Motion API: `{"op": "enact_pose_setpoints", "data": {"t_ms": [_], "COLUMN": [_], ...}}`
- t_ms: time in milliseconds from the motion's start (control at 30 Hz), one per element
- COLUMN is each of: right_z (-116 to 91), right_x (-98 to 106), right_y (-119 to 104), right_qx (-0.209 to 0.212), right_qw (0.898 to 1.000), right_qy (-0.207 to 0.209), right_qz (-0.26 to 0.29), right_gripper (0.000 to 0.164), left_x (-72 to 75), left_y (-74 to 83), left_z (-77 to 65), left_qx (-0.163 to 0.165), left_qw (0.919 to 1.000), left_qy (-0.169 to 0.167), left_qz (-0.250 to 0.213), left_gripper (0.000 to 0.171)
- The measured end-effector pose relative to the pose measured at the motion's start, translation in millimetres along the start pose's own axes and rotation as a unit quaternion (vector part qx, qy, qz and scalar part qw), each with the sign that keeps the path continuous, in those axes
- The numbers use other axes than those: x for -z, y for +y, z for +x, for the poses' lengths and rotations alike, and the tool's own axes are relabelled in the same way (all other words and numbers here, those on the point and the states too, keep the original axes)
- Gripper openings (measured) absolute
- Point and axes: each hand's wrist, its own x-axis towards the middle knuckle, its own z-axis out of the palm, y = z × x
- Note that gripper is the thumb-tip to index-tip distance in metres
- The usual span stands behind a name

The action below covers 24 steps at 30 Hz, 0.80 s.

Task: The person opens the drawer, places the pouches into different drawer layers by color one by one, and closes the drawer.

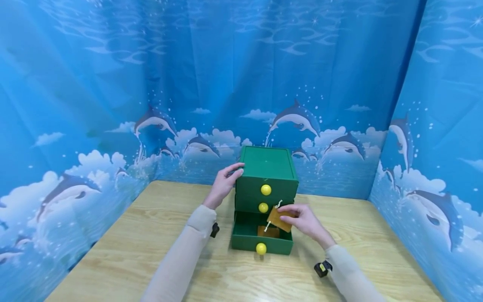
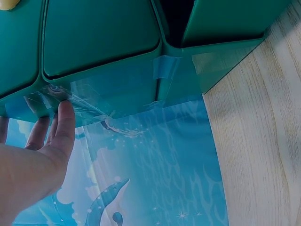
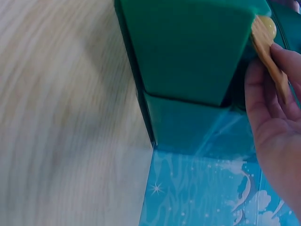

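A green drawer cabinet [image 1: 268, 162] with yellow knobs stands on the table, its bottom drawer [image 1: 245, 242] pulled out. My left hand [image 1: 222, 184] rests its fingers against the cabinet's left side near the top; in the left wrist view, fingertips [image 2: 66, 110] touch that side wall. Between thumb and fingers, my right hand [image 1: 305, 220] pinches a flat, brown, wood-like square [image 1: 278, 219] with white cord at two corners, tilted above the open drawer. In the right wrist view the square [image 3: 269, 56] shows edge-on. Another brown flat piece [image 1: 268, 232] lies inside the drawer.
The wooden table [image 1: 170, 251] extends on both sides of the cabinet. Behind and beside it hangs a blue curtain [image 1: 226, 84] printed with dolphins. Two closed upper drawers carry a top knob [image 1: 266, 190] and a lower knob [image 1: 263, 207].
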Motion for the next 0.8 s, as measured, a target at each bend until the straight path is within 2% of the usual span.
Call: {"op": "enact_pose_setpoints", "data": {"t_ms": [233,467,667,800], "right_z": [1.9,2.0,4.5,4.4], "right_x": [-19.3,-36.5,-42.6,-46.4], "right_y": [-1.4,1.4,-4.2,-7.4], "right_qx": [-0.003,0.022,0.044,0.045], "right_qw": [1.0,0.998,0.994,0.991], "right_qy": [0.021,0.035,0.015,-0.011], "right_qz": [-0.004,-0.045,-0.103,-0.125], "right_gripper": [0.022,0.015,0.015,0.018], "left_x": [-0.2,-1.7,-1.2,-1.8], "left_y": [-2.6,-3.1,-2.0,-2.8], "left_z": [0.7,-1.6,0.8,0.7], "left_qx": [0.004,-0.003,-0.014,-0.008], "left_qw": [1.0,1.0,0.9998,0.9999], "left_qy": [-0.004,0.001,0.01,0.011], "left_qz": [0.001,0.006,0.008,0.008], "left_gripper": [0.044,0.044,0.043,0.043]}}
